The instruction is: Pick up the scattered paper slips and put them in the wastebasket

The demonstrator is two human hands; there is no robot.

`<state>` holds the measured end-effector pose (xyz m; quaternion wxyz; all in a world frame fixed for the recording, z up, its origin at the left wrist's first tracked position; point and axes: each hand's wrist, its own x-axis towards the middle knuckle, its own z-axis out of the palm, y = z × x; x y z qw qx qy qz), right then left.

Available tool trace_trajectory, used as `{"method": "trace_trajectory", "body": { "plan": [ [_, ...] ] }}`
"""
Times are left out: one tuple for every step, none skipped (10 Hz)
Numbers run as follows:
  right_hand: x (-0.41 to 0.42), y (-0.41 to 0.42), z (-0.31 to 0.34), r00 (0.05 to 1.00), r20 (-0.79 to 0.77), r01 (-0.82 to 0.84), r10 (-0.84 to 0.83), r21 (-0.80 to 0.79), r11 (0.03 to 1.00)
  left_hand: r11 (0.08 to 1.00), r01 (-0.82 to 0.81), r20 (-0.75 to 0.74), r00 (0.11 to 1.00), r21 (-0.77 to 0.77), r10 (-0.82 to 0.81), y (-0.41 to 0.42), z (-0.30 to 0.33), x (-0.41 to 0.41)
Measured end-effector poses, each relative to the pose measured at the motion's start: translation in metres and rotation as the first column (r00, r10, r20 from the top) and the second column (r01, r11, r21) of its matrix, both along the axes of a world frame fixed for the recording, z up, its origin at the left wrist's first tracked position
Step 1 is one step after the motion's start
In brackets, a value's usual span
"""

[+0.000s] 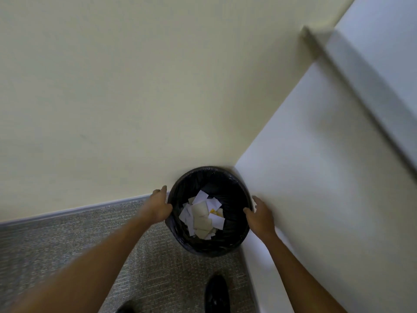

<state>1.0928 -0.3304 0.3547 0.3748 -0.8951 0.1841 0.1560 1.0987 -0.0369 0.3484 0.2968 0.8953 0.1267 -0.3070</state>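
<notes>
1. Paper slips (202,216) are lying heaped inside the black-lined wastebasket (208,245), lower centre, in a wall corner.
2. The left hand (160,205) is gripping its rim; the right hand (259,214) is touching it, fingers relaxed.
3. No slips are showing on the carpet (67,231); the task is looking nearly finished.

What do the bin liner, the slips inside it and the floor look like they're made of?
Liner: thin black plastic film, by its glossy wrinkles. Slips: paper, matte white and beige, flat with sharp corners. Floor: likely low-pile carpet, grey with a speckled woven texture, though blur leaves it open.
</notes>
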Motion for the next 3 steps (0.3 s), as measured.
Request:
{"method": "trace_trajectory", "body": {
  "plan": [
    [0.0, 0.01, 0.05, 0.993, 0.079, -0.083, 0.089, -0.079, 0.993, 0.989, 0.0, 0.248, 0.968, 0.145, -0.036, 0.001, 0.061, -0.009],
    [0.0, 0.031, 0.144, 0.949, 0.262, -0.131, 0.173, -0.17, 0.977, 0.974, -0.042, 0.625, 0.773, 0.222, -0.109, 0.016, 0.172, -0.016],
    [-0.006, 0.051, 0.226, 0.9, 0.366, -0.166, 0.236, -0.214, 0.963, 0.971, -0.029, 0.77, 0.615, 0.236, -0.169, 0.036, 0.25, -0.018]
  ]
}}
